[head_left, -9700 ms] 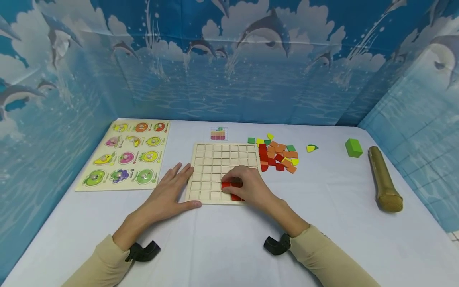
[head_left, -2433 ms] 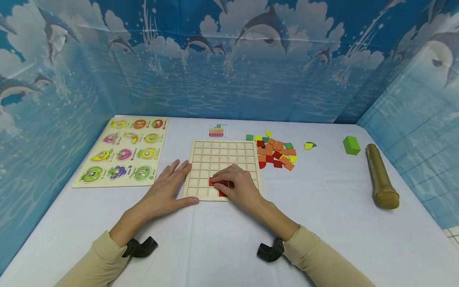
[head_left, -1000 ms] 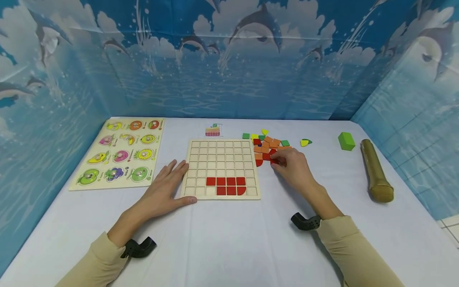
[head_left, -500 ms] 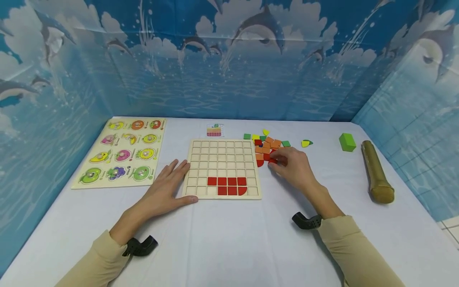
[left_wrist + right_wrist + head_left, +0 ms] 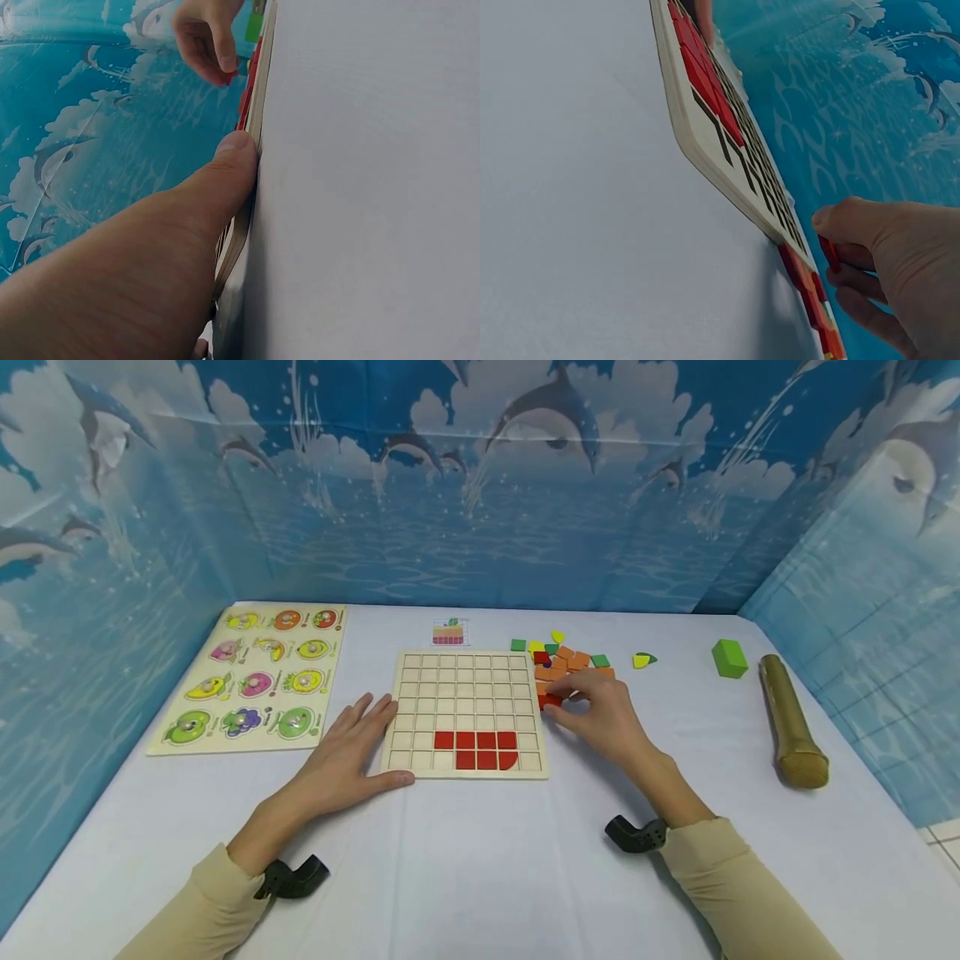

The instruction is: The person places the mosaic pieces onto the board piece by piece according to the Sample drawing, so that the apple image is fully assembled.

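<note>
In the head view my left hand [image 5: 347, 753] lies with straight fingers against the left side of a wooden grid board [image 5: 450, 693], its thumb at the near left corner. Red tiles [image 5: 486, 740] fill part of the board's two nearest rows, one of them with a rounded corner. My right hand [image 5: 606, 714] is just past the board's right edge. Between thumb and fingertips it pinches a red tile [image 5: 829, 253], seen edge-on in the right wrist view and held above the table. Loose orange, red, yellow and green tiles [image 5: 572, 659] lie beside that edge, partly hidden by the hand.
Behind the board lies a small picture card [image 5: 450, 632]. A fruit puzzle board [image 5: 258, 681] is at the left. To the right are a yellow-and-green piece [image 5: 642, 660], a green block [image 5: 729, 658] and a brown-gold, microphone-shaped object [image 5: 793, 727]. A dolphin-print curtain [image 5: 480, 543] encloses the table.
More red tiles now sit in the board than at first. My right hand went from the board to the pile, and has just shifted left toward the board with a red tile. The left hand stays put.
</note>
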{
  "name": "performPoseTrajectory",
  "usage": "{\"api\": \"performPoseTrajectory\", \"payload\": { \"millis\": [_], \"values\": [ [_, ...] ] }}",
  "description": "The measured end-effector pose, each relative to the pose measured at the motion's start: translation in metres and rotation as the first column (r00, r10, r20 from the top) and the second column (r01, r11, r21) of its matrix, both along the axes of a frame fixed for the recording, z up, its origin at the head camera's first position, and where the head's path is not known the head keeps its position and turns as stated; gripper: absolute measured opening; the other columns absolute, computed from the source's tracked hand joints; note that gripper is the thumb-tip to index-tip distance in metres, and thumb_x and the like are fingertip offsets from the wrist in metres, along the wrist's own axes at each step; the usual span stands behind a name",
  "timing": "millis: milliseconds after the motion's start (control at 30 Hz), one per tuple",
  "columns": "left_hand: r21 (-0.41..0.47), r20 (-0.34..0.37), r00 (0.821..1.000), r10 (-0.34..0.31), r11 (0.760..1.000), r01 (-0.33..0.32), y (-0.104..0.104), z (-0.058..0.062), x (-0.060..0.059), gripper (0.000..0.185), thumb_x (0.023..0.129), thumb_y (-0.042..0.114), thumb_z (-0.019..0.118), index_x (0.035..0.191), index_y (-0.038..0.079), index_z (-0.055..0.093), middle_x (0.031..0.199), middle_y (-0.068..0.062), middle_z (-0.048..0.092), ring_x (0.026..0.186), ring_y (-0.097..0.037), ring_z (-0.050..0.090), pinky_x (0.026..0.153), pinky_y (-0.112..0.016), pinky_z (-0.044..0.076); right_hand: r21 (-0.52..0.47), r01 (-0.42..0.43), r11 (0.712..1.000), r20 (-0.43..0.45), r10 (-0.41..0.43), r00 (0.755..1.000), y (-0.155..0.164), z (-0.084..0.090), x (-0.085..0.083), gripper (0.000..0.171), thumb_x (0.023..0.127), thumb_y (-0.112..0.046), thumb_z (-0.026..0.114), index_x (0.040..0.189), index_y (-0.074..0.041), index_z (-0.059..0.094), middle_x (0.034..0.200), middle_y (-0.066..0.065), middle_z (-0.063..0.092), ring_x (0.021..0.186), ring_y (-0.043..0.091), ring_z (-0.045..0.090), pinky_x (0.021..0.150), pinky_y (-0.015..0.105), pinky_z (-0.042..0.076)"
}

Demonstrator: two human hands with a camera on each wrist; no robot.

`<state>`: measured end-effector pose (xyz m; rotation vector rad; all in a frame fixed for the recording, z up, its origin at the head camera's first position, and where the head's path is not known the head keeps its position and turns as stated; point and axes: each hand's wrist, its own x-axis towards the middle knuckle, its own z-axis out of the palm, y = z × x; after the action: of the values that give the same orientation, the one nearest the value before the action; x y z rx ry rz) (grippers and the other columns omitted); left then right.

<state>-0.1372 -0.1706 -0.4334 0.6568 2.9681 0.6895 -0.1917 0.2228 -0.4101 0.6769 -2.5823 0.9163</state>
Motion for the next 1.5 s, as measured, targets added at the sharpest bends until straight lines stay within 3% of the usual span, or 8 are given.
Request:
{"api": "performPoseTrajectory", "payload": {
  "millis": [333,767,967,1267,1500],
  "values": [
    [0.007,-0.042,0.999,-0.002,1.000,0.003,-0.003,0.000,0.000,0.110,0.087,0.065,0.075,0.167,0.007,0.027,0.175,-0.012,0.024,0.164,-0.037,0.011,0.132,-0.058,0.011,-0.003,-0.100,0.995,0.026,0.100,0.995,-0.031,0.002,0.011,0.027,0.085,-0.012,0.089,0.111,-0.008,0.080,0.103,0.001,0.078,0.091,0.021,0.071,0.082,0.044,0.060],
    [0.006,-0.018,1.000,0.010,1.000,-0.010,-0.005,0.000,0.000,0.111,0.086,0.067,0.075,0.168,0.010,0.026,0.176,-0.009,0.023,0.165,-0.034,0.008,0.133,-0.056,0.008,0.015,-0.242,0.970,0.069,0.241,0.968,-0.095,-0.003,0.027,0.023,0.089,-0.016,0.087,0.110,-0.010,0.080,0.103,0.000,0.077,0.094,0.014,0.068,0.083,0.031,0.060],
    [0.008,-0.017,1.000,-0.003,1.000,0.004,-0.004,0.000,-0.002,0.111,0.087,0.068,0.075,0.168,0.010,0.026,0.176,-0.007,0.022,0.165,-0.034,0.008,0.133,-0.056,0.007,0.005,-0.274,0.962,0.030,0.274,0.961,-0.115,-0.009,0.033,0.020,0.088,-0.018,0.088,0.106,-0.013,0.081,0.100,-0.003,0.076,0.089,0.015,0.063,0.074,0.026,0.054],
    [0.012,-0.016,1.000,-0.010,1.000,0.010,0.000,0.002,-0.002,0.110,0.087,0.066,0.076,0.168,0.009,0.026,0.176,-0.008,0.023,0.165,-0.033,0.008,0.134,-0.055,0.008,-0.028,-0.322,0.946,-0.067,0.320,0.945,-0.125,-0.017,0.043,0.010,0.088,-0.016,0.088,0.097,-0.016,0.083,0.096,-0.006,0.076,0.095,0.009,0.063,0.080,0.022,0.056],
    [0.006,-0.013,1.000,-0.007,1.000,0.007,-0.001,0.000,-0.002,0.111,0.087,0.066,0.075,0.168,0.010,0.026,0.176,-0.008,0.022,0.165,-0.034,0.008,0.133,-0.055,0.008,-0.009,-0.335,0.942,-0.082,0.334,0.939,-0.126,-0.020,0.049,0.009,0.089,-0.015,0.087,0.097,-0.015,0.085,0.097,-0.007,0.078,0.096,0.009,0.065,0.079,0.020,0.056]
  ]
}}
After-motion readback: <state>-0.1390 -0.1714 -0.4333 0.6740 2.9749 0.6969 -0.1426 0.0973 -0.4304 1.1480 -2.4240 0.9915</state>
